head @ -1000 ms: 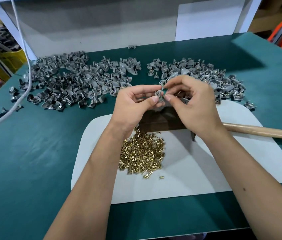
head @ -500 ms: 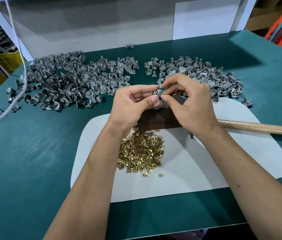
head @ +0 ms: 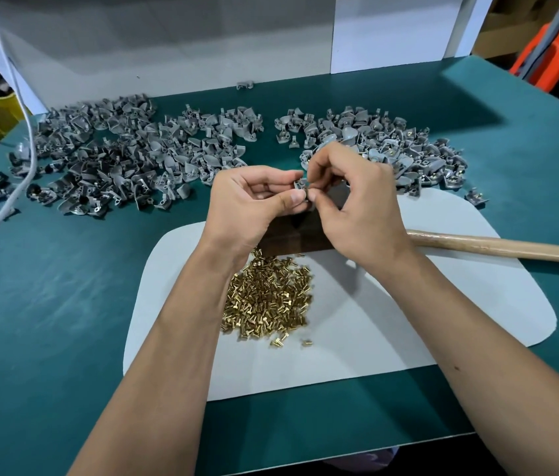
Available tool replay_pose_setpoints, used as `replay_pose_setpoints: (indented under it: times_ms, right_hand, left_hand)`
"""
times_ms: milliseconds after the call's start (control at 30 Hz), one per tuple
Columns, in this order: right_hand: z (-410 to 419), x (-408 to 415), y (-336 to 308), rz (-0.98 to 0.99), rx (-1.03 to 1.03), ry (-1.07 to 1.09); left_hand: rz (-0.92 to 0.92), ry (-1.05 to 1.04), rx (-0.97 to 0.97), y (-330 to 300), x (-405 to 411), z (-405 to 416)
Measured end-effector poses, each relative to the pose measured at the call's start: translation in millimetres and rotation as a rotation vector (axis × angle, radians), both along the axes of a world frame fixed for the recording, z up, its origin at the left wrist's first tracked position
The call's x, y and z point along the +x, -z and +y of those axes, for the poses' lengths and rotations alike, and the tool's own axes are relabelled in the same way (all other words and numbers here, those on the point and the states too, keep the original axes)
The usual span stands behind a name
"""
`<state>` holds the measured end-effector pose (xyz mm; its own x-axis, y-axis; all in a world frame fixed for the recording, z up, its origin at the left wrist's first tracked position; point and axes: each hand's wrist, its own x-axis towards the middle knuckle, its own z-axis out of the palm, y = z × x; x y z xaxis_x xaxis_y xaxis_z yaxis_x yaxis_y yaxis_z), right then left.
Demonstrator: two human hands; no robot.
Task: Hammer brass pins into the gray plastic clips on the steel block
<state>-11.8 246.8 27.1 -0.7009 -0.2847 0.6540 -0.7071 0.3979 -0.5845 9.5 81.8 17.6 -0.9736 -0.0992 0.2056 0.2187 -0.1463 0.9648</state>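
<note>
Clip [head: 300, 185] pinched btwn both hands, orientation unclear

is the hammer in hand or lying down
Lying down. Its wooden handle rests on the white mat; both hands pinch a gray clip instead.

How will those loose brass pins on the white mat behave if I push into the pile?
The brass pins look small, smooth and cylindrical, so they would probably scatter and roll; a few strays already lie apart from the heap. The white mat looks flat with no rim, so nothing would likely stop them.
</note>
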Motion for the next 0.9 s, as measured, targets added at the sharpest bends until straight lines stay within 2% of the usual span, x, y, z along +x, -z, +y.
replay_pose_setpoints:
  times_ms: [333,567,700,800,900]
  right_hand:
    - [5.9,-3.2,-0.3,-0.025,-0.039,0.007]
    - [6.0,-2.7,1.3,0.141,0.043,0.085]
    - [6.5,-3.2,0.2,0.161,0.072,0.108]
    - [5.5,-3.1,0.4,0.144,0.061,0.143]
    - [5.5,-4.0,0.4,0.110,0.037,0.177]
  left_hand:
    - [-0.033,0.026,0.035,-0.7,-2.4,-5.4]
    - [-0.050,0.074,0.054,-3.9,0.6,-8.4]
    - [-0.056,0.052,0.047,-5.5,0.6,-5.3]
    - [-0.021,-0.016,0.003,-4.6,0.1,-0.3]
    - [0.054,-0.073,-0.140,-3.7,-0.6,5.1]
